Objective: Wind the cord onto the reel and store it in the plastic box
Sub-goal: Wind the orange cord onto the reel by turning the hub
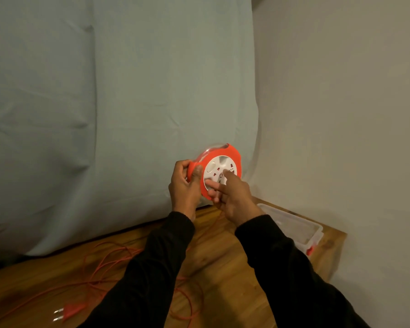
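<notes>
I hold an orange cord reel (225, 153) with a white socket face up in the air in front of the cloth backdrop. My left hand (184, 185) grips its orange handle at the left side. My right hand (234, 195) rests on the white face, index finger stretched onto it, other fingers against the lower rim. The orange cord (109, 261) lies in loose loops on the wooden table, and its plug (69, 312) sits at the near left. A clear plastic box (301, 230) with a red latch stands at the right, partly behind my right sleeve.
The wooden table (223, 254) ends at the right just beyond the box, against a pale wall (353, 114). A light blue-grey cloth (128, 102) hangs behind the table.
</notes>
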